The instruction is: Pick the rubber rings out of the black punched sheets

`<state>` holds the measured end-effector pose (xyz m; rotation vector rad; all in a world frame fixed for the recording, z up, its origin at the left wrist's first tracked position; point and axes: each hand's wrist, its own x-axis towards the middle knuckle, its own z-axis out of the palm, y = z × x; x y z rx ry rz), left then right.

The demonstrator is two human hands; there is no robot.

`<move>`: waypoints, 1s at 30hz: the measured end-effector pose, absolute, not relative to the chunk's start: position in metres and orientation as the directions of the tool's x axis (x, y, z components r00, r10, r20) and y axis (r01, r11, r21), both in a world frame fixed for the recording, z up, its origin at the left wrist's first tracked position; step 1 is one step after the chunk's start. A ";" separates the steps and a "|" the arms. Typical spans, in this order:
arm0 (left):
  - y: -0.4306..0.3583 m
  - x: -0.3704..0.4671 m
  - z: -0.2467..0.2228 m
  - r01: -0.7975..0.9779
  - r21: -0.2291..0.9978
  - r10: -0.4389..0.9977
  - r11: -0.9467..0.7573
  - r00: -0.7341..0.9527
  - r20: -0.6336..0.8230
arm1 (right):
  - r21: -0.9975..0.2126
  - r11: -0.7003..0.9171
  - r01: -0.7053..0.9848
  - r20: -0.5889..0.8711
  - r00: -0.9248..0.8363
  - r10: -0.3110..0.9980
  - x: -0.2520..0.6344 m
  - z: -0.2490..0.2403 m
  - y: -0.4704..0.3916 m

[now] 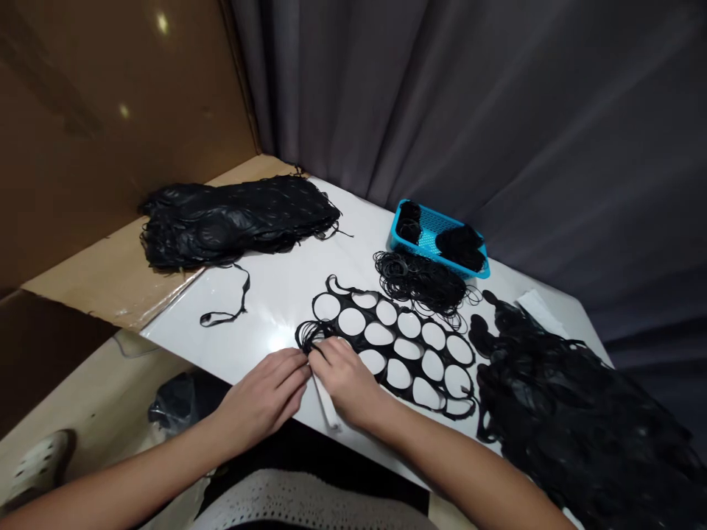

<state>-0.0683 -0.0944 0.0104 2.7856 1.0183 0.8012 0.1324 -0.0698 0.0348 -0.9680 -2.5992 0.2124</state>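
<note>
Far left, low: shoe (38, 464) on the floor, a dark bag (177, 401) just under the counter (287, 287) edge.

Back left: tall black stack (237, 217) of punched sheets, half on cardboard (110, 283), half on the white counter. Near it, a loose strip (226, 313) lying alone.

Centre, near edge: left hand (262, 401) palm down, fingers curled, fingertips pinched at the left end of the sheet (398, 346) — grip nearly closed on a tuft of thin rings (309, 335) there. Right hand (345, 379) touching the left, thumb and fingers pressed together on the same corner; grip closed on sheet and rings, though exactly which strand cannot be told. A white strip (327, 405) lying under the right wrist.

Sheet itself: flat on the counter, black with rows of oval holes showing white through, running from the hands toward the right.

Behind it: heap of loose rings (420, 280), touching the sheet's far edge. Further back — blue basket (439, 239) holding two black clumps.

Right: big pile (574, 419) of black scrap, just beside the sheet, spreading to the counter's right edge. White paper (538, 309) poking out behind it.

Backdrop: grey curtain (497, 110).
</note>
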 end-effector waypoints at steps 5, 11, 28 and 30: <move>-0.096 -0.071 0.005 0.593 0.231 0.627 -0.771 0.648 0.433 | -0.279 0.631 0.724 0.424 -0.497 0.757 0.157 0.040 -0.034; -0.097 -0.072 0.003 0.596 0.231 0.629 -0.769 0.641 0.440 | -0.256 0.262 0.931 0.695 -0.012 0.719 0.234 0.070 0.012; -0.036 -0.010 0.052 0.386 0.660 0.705 -0.645 0.633 0.319 | -0.939 -0.274 -0.210 -0.222 -0.239 0.945 0.209 0.081 -0.087; -0.024 0.001 0.054 0.379 0.716 0.700 -0.586 0.682 0.211 | -0.918 -0.245 -0.311 -0.196 -0.179 0.964 0.217 0.088 -0.085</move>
